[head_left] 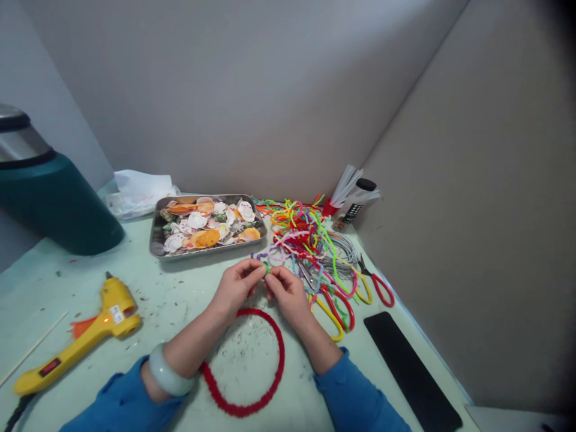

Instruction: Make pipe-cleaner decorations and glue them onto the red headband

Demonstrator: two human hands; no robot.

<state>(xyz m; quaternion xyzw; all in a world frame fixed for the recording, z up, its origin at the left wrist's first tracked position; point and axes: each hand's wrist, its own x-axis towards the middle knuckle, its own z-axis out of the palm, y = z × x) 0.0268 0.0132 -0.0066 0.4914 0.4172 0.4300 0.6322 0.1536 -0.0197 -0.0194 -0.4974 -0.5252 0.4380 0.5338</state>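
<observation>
My left hand (237, 285) and my right hand (288, 293) meet above the table, fingertips pinched together on a small piece of green pipe cleaner (267, 267). Most of that piece is hidden by the fingers. Below my wrists lies a fuzzy red ring (279, 354) on the table, its upper left side partly covered by my left forearm. Just beyond my right hand is a tangled pile of coloured pipe cleaners (297, 228).
A metal tray (173, 257) of seashells stands behind my hands. On the left are a yellow glue gun (96, 333) and a large green bottle (67, 204). Red-handled scissors (339, 306), a grey wire coil (344, 249) and a black strip (409, 372) lie to the right.
</observation>
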